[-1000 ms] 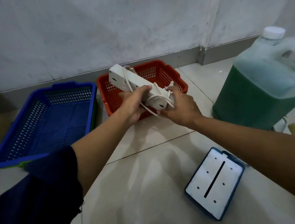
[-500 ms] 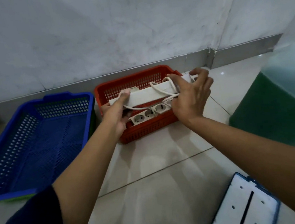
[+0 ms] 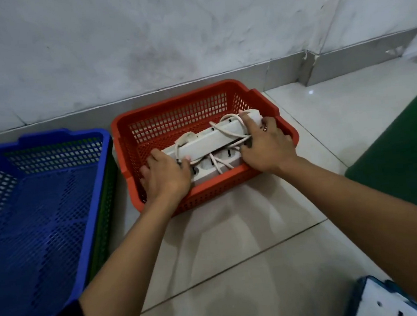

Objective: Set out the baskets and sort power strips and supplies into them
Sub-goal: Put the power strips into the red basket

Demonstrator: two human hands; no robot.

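A: Hands?
B: left hand [image 3: 165, 176] and right hand [image 3: 266, 145] grip white power strip [image 3: 213, 138] ends, inside red basket [image 3: 198, 101].
A: Room?
B: blue basket [image 3: 45, 195] at 9 o'clock, bare floor [image 3: 235, 255] at 6.

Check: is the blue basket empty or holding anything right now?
Empty, as far as shown: only the blue basket's bare mesh floor shows. Both power strips lie in the red basket.

I have 1 head-worn view, looking forward and down along both forearms at the tiled floor [image 3: 236, 268], close over the red basket [image 3: 285, 129], facing the grey wall [image 3: 168, 36] just behind it.
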